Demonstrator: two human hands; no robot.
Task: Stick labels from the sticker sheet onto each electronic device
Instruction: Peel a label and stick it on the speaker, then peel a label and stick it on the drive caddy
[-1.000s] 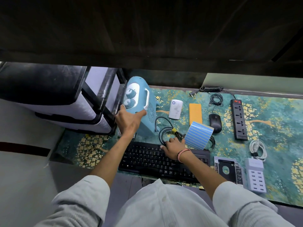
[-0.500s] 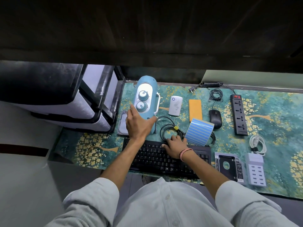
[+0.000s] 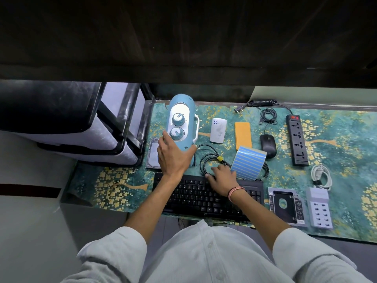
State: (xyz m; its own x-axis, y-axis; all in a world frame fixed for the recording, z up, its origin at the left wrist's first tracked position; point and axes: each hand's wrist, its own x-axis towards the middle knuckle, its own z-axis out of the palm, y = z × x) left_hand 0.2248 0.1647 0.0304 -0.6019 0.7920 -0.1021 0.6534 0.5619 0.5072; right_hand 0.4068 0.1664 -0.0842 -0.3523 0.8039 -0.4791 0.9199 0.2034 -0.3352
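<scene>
A blue heater (image 3: 181, 121) with two knobs stands upright at the back left of the patterned mat. My left hand (image 3: 173, 156) grips its near end. A curled blue sticker sheet (image 3: 247, 162) stands up beside a coiled black cable (image 3: 210, 158), and my right hand (image 3: 222, 176) holds its lower edge, resting over the black keyboard (image 3: 195, 199). Further devices lie on the mat: a white plug adapter (image 3: 218, 130), an orange power bank (image 3: 242, 132), a black mouse (image 3: 268, 146), a power strip (image 3: 297, 139), a drive caddy (image 3: 286, 207) and a white USB hub (image 3: 319, 209).
A hard drive (image 3: 154, 154) lies partly under my left hand. A white cable (image 3: 321, 176) and thin black cables (image 3: 267, 116) lie on the green mat (image 3: 346, 160). A black and white printer-like unit (image 3: 71, 123) stands to the left. A dark shelf overhangs the back.
My left hand turned the heater from tilted on its side to upright, knobs facing up, and set it further right. My right hand stayed on the sticker sheet.
</scene>
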